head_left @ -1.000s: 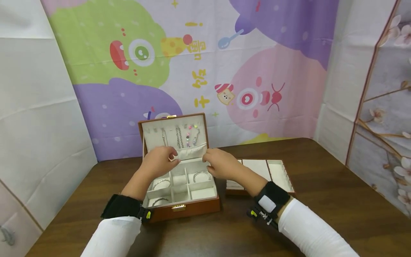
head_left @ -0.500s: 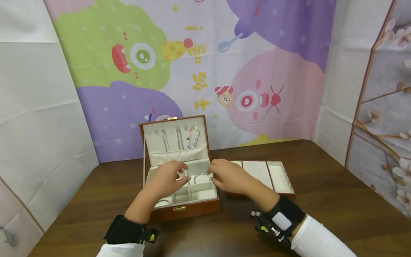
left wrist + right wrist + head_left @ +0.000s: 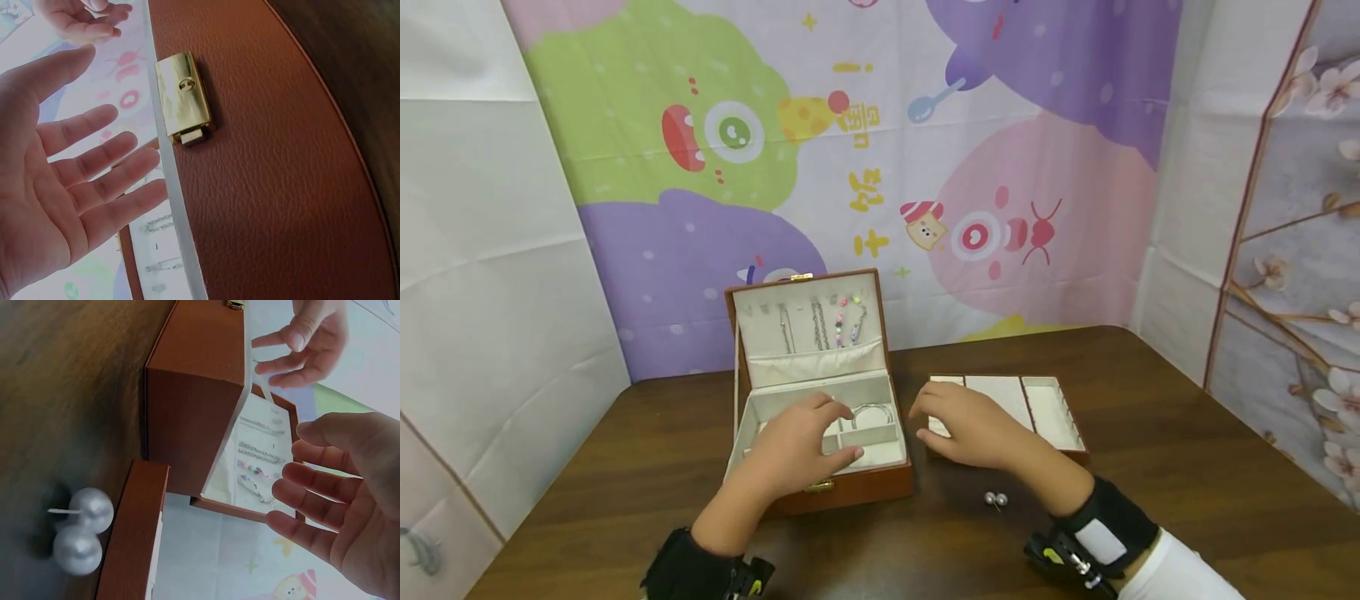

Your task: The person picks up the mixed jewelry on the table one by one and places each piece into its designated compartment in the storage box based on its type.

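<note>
A brown jewellery box (image 3: 857, 489) stands open on the table, its front carrying a gold latch (image 3: 183, 100). Necklaces (image 3: 820, 323) hang inside its raised lid, and a silver bracelet (image 3: 871, 409) lies in a cream compartment. My left hand (image 3: 805, 442) hovers over the front compartments with fingers straight, holding nothing; its bare palm (image 3: 44, 206) shows in the left wrist view. My right hand (image 3: 958, 425) hovers flat over the left end of a removed tray (image 3: 1060, 417), with its fingers (image 3: 325, 487) spread and nothing in them. A pair of pearl earrings (image 3: 996, 500) (image 3: 81, 531) lies on the table by my right wrist.
The dark wooden table (image 3: 1187, 467) stretches to the right of the tray. A cartoon-printed cloth (image 3: 925, 167) hangs behind the box, white sheets close off the left, and a floral panel (image 3: 1300, 250) stands at the right.
Both hands have drawn back from the lid's pocket. The left now hovers over the front compartments and the right has shifted over the tray. The pearl earrings have come into view.
</note>
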The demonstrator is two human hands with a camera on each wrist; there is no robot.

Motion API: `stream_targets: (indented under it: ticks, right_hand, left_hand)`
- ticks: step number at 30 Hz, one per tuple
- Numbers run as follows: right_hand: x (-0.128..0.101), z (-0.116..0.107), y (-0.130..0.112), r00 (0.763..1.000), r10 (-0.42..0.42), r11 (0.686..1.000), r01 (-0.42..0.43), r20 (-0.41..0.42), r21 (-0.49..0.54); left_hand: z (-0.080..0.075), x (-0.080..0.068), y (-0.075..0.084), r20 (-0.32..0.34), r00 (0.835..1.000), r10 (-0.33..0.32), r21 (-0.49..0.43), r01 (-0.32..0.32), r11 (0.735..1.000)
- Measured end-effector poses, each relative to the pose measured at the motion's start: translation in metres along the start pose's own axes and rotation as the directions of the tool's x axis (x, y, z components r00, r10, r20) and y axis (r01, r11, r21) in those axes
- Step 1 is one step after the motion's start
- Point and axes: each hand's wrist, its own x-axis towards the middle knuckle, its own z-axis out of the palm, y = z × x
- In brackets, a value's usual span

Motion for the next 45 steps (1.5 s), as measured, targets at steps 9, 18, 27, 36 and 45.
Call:
stream_targets:
  ticks: [9, 18, 27, 36, 45]
  right_hand:
    - [-0.016, -0.005, 0.002, 1.0, -0.022, 1.0, 0.022, 0.001, -0.008]
    - [-0.034, -0.015, 0.007, 0.999, -0.017, 1.0, 0.018, 0.033, -0.014]
    - [-0.043, -0.017, 0.018, 0.991, 0.001, 0.998, -0.01, 0.137, 0.064]
    - [-0.049, -0.017, 0.024, 0.95, 0.049, 0.985, -0.098, 0.308, 0.145]
    - [-0.054, -0.014, 0.024, 0.899, 0.06, 0.955, -0.178, 0.434, 0.237]
  left_hand:
    - [0.008, -0.003, 0.001, 0.018, 0.998, 0.061, -0.017, -0.061, 0.998]
    - [0.014, -0.003, 0.008, 0.006, 0.991, 0.133, -0.007, -0.133, 0.991]
    - [0.013, -0.006, 0.014, -0.011, 0.985, 0.173, -0.028, -0.173, 0.985]
    - [0.013, -0.009, 0.022, -0.015, 0.973, 0.23, -0.07, -0.231, 0.97]
    - [0.018, -0.002, 0.034, -0.017, 0.952, 0.307, -0.104, -0.307, 0.946]
